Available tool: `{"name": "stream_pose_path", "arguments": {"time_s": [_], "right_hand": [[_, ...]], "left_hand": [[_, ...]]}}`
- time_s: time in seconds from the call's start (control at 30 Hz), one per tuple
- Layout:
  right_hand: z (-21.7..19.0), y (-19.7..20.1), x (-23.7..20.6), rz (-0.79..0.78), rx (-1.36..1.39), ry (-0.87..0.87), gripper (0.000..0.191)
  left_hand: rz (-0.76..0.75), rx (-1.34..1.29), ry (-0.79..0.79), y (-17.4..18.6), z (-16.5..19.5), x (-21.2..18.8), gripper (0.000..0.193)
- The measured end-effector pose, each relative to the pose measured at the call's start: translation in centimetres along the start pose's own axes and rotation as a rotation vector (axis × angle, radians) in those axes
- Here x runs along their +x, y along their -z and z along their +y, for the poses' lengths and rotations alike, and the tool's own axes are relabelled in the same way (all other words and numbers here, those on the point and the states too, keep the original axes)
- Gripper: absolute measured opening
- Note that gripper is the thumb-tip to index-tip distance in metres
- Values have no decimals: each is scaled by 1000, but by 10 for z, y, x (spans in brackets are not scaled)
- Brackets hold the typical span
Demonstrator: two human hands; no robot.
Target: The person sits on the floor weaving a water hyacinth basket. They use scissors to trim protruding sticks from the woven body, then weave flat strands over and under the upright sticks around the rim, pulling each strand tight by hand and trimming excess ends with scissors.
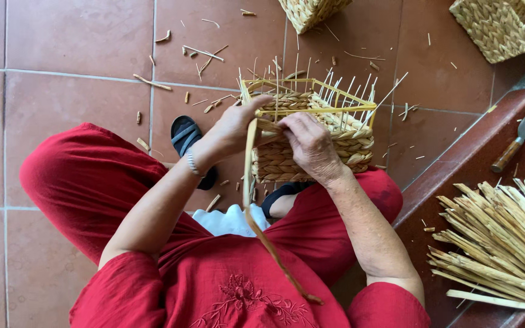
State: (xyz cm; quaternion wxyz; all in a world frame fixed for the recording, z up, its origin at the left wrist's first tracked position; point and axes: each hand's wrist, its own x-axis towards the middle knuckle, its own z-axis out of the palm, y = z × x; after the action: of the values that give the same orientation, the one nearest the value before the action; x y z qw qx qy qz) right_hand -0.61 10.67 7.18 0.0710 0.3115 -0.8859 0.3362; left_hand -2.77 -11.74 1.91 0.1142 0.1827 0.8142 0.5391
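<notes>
- At the left of the frame the tiled floor (62,91) carried scattered straw scraps (205,53), cut ends from work already done.
- Just left of centre, the left hand (233,127) rested on the near rim of the half-woven basket (311,143); its fingers were curled shut around a long flat straw strand (251,182) that trailed down across the red-clothed lap toward the bottom of the frame.
- At centre, the basket sat propped against the knees, above a dark sandal (185,136). Its lower rows were woven tight, judging by the braided band on the side wall, while bare upright stakes (341,91) stood above the weave, so the upper wall and rim looked unfinished.
- The right hand (311,146) lay on the basket's top edge, fingers bent and pressing the strand into the weave; whether they pinched it I cannot tell.
- At the upper right, two finished-looking baskets (505,24) stood on the floor.
- At the right, a knife (521,133) lay on a step, and below it a bundle of straw (505,243) was unused.
</notes>
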Motion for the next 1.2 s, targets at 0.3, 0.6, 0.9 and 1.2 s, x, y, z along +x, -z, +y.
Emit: {"name": "stream_pose_path", "arguments": {"time_s": [0.3,0.6,0.9,1.2], "right_hand": [[10,-4,-4,59,153,-229,15],[2,-9,11,40,-72,60,17],[1,-15,12,130,26,-104,9],[20,-35,4,259,-163,-57,18]], "left_hand": [[363,-166,-112,-44,4,-20,15],[325,231,-391,-25,31,-37,37],[283,227,-88,20,1,-43,21],[-3,-108,328,20,-38,-38,20]]}}
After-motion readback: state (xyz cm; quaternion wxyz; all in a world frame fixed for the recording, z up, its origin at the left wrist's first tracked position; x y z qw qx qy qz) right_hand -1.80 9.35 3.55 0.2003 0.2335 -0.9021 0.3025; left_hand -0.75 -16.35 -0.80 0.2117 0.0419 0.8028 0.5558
